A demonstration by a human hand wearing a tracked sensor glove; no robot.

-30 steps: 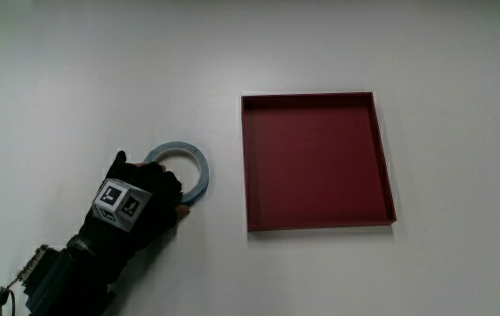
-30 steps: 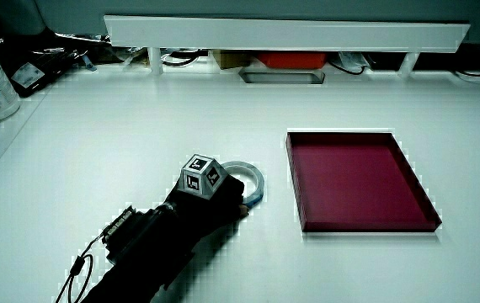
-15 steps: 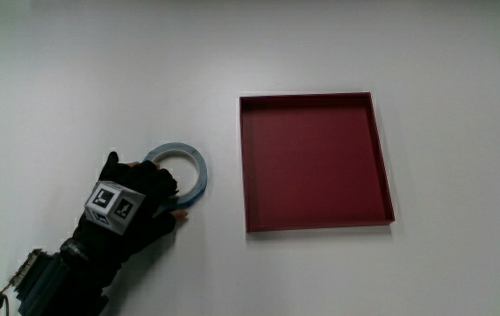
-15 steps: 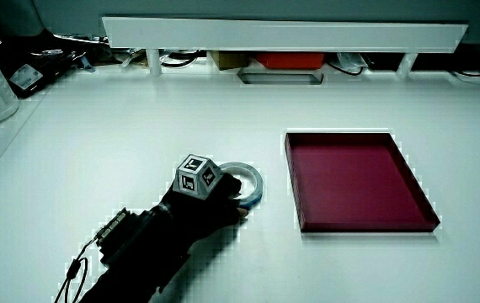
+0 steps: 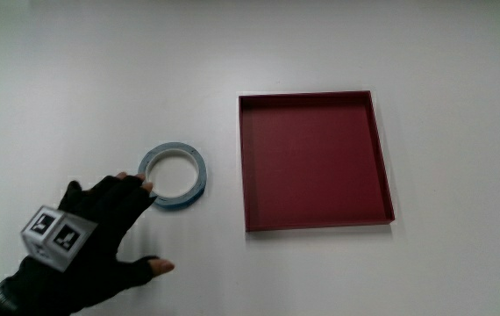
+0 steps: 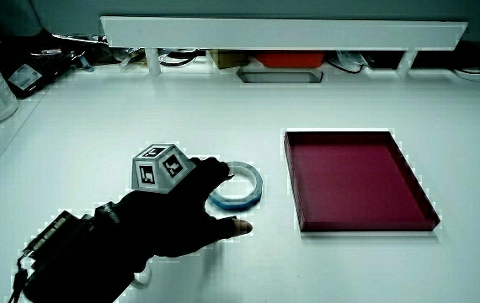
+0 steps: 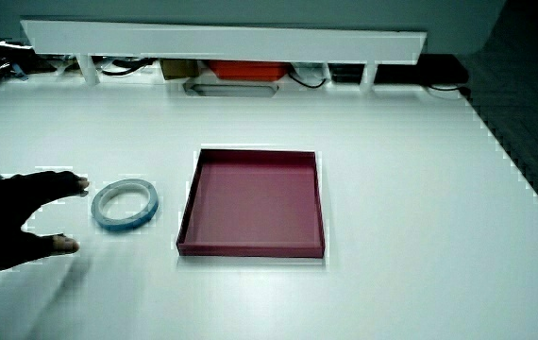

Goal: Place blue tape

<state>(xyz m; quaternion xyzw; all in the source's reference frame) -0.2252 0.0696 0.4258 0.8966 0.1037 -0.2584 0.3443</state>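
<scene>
The pale blue ring-shaped roll of tape [image 5: 173, 176] lies flat on the white worktop [image 5: 75, 79], just beside the shallow dark red square tray [image 5: 315, 161] and outside it, and my black-gloved hand [image 5: 96, 230] sits beside the roll on the side nearer me. My fingers [image 5: 132, 183] are spread and holding nothing — their tips are at the roll's rim, touching or nearly so. It looks light and stiff, likely a bit slick on its outer face, so I'd pinch it across the rim — thumb outside, a finger through the hole.
</scene>
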